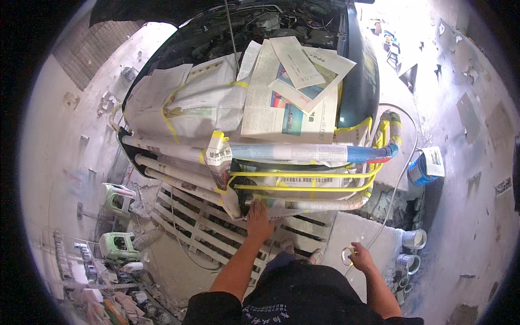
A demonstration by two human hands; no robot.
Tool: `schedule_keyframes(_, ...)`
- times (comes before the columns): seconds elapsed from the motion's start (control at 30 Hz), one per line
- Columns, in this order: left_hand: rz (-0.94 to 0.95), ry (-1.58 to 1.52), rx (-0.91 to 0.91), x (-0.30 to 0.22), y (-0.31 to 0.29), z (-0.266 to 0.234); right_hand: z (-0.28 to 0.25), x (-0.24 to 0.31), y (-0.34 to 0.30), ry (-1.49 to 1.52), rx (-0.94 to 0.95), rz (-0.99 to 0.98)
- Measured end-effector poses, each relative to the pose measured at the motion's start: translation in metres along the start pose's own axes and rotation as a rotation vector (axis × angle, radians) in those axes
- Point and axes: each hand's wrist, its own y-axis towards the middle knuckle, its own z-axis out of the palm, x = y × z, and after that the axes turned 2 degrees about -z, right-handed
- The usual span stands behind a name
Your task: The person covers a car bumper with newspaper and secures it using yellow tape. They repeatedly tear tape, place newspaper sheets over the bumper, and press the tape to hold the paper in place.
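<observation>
In front of me is a vehicle's tubular front guard (292,153), wrapped in newspaper and yellow masking tape. Two thin yellow-taped bars (309,188) run across its right half. My left hand (260,221) reaches up to the guard's lower middle, beside a newspaper-wrapped upright bracket (221,165). Its fingers are stretched out against the lower edge, their tips partly hidden. Lower right, away from the guard, my right hand (363,258) grips a roll of yellow masking tape (344,257) at its rim.
Loose newspaper sheets (295,116) lie over the vehicle's front, below the open engine bay (216,40). A slatted pallet (211,227) is on the floor underneath. Green stools (118,246) stand left; a blue bucket (418,172) and several cans (414,239) stand right. A thin hose (394,192) curves past the guard.
</observation>
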Motion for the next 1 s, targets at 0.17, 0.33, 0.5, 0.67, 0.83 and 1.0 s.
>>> schedule_keyframes(0.17, -0.003, -0.012, 0.067, 0.005, 0.004, -0.013, -0.005, 0.026, -0.002, -0.030, 0.005, 0.002)
schedule_keyframes(0.33, 0.047, -0.031, -0.037, -0.001, 0.002, -0.003, -0.003, 0.024, -0.002, -0.004, -0.041, 0.047)
schedule_keyframes(0.5, 0.124, 0.046, -0.115, 0.006, 0.004, 0.011, 0.001, 0.040, 0.010, -0.019, -0.042, 0.042)
schedule_keyframes(0.67, 0.198, -0.324, 0.013, -0.018, 0.013, -0.061, -0.010, 0.104, 0.004, 0.078, 0.000, 0.065)
schedule_keyframes(0.83, 0.521, -0.703, -0.177, -0.059, 0.030, -0.187, -0.003, 0.102, 0.001, 0.326, -0.095, 0.079)
schedule_keyframes(1.0, 0.692, -0.553, -0.546, -0.087, 0.136, -0.274, 0.012, 0.089, -0.008, 0.447, -0.157, 0.043)
